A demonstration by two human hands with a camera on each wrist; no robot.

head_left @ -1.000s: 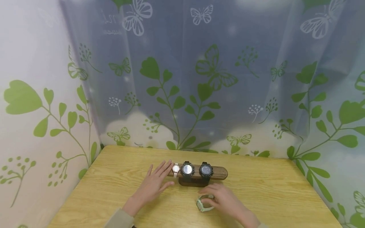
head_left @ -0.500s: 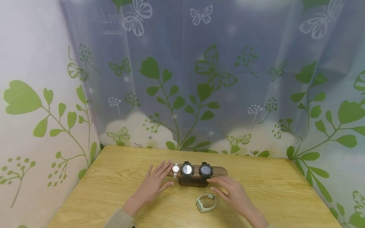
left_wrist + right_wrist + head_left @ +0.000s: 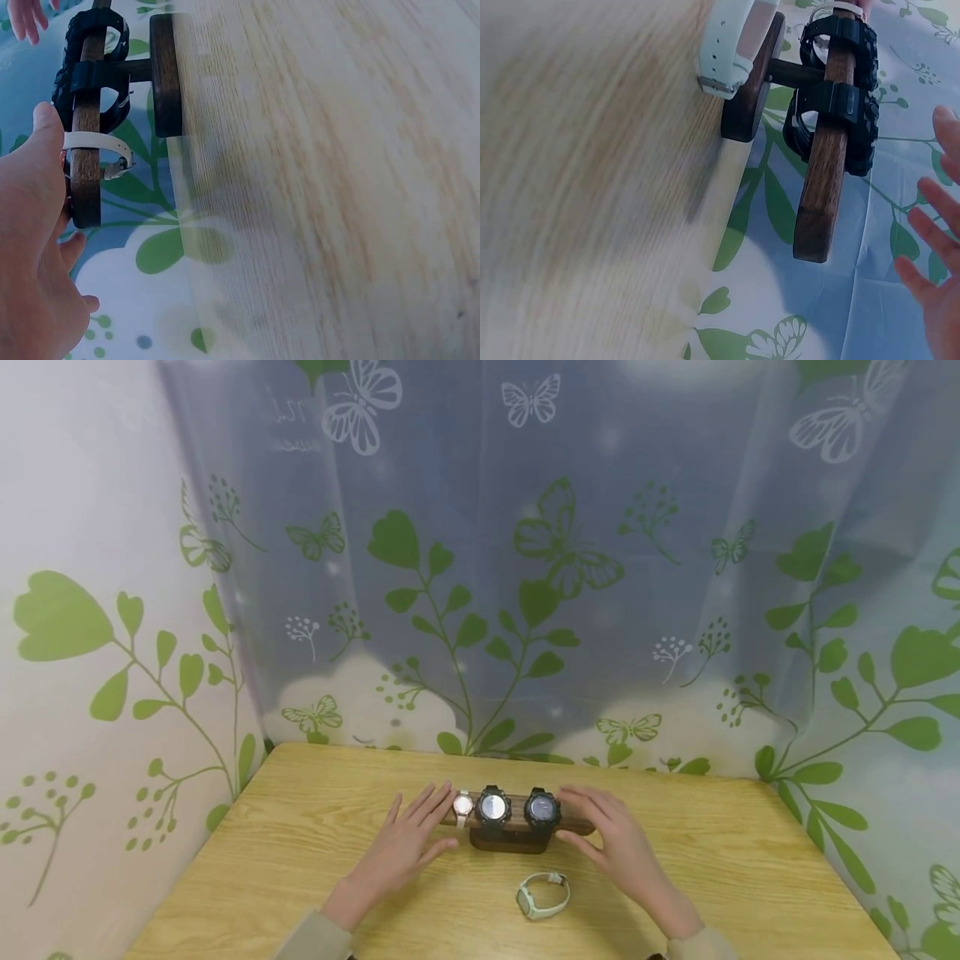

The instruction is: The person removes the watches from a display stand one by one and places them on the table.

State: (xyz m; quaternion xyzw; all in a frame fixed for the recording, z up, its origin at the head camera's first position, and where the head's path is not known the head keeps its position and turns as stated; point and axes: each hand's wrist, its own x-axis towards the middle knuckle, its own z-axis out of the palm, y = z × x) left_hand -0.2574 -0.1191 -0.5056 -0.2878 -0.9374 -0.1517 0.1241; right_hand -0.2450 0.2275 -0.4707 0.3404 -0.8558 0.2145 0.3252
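Observation:
A dark wooden watch stand (image 3: 508, 841) has a horizontal bar on a flat base. From left to right its bar carries a small watch with a white strap (image 3: 462, 805) and two chunky black watches (image 3: 492, 807). My left hand (image 3: 401, 843) lies at the bar's left end, fingers extended, thumb apart on the near side. Around the right end my right hand (image 3: 618, 839) is spread, holding nothing; the right wrist view shows its fingers (image 3: 930, 232) away from the bar (image 3: 821, 195). A pale green watch (image 3: 545, 911) lies on its side in front of the stand.
The wooden table (image 3: 315, 793) reaches back to a hanging curtain (image 3: 465, 610) printed with leaves and butterflies. Similar printed sheets flank it on the left and right.
My right hand has let go of the pale green watch and moved back and right to the stand's right end. My left hand has stayed in place.

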